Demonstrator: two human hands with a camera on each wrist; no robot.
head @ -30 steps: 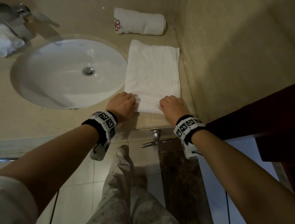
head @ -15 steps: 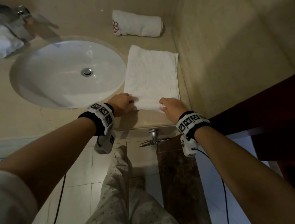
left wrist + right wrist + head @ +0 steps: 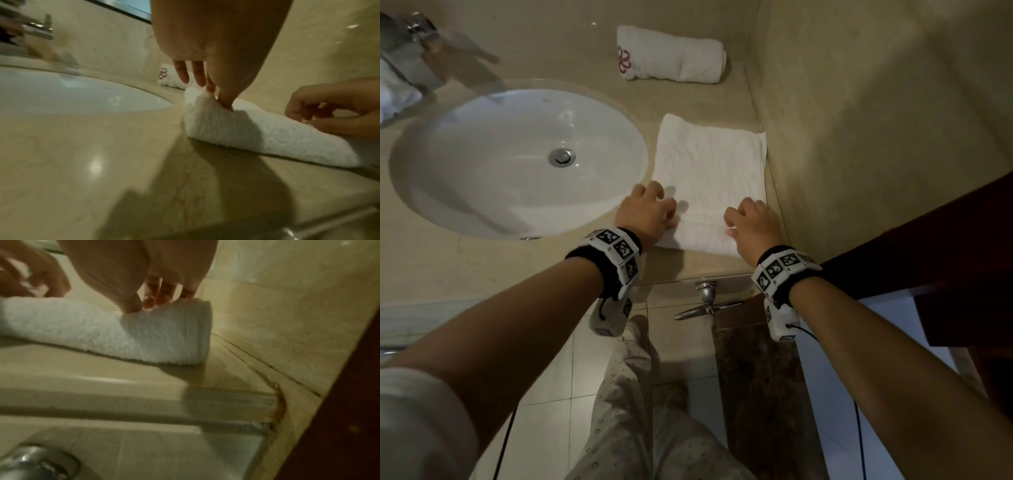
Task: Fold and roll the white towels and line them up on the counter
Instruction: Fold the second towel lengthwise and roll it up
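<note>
Beige marble counter point(image 3: 482, 267) runs from a chrome tap point(image 3: 417, 27) at far left, past an oval white sink point(image 3: 517, 161), to a tiled side wall point(image 3: 859, 137) on the right. At the back lies a rolled towel point(image 3: 671, 54), its left end stitched with a red floral emblem; no lettering can be read. Nearer, the white towel point(image 3: 709, 171) lies flat between sink rim and wall, its right edge just beside the wall, with bare counter between it and the rolled one. Its near end is rolled up thicker than half a second ago, and less flat cloth shows. The left hand point(image 3: 647, 214) pinches the roll's left end between thumb and fingertips point(image 3: 211, 87), and the right hand point(image 3: 753, 222) pinches the right end likewise, fingers point(image 3: 164, 288) curled over the top. Both hands have moved forward, away from the counter's front edge.
</note>
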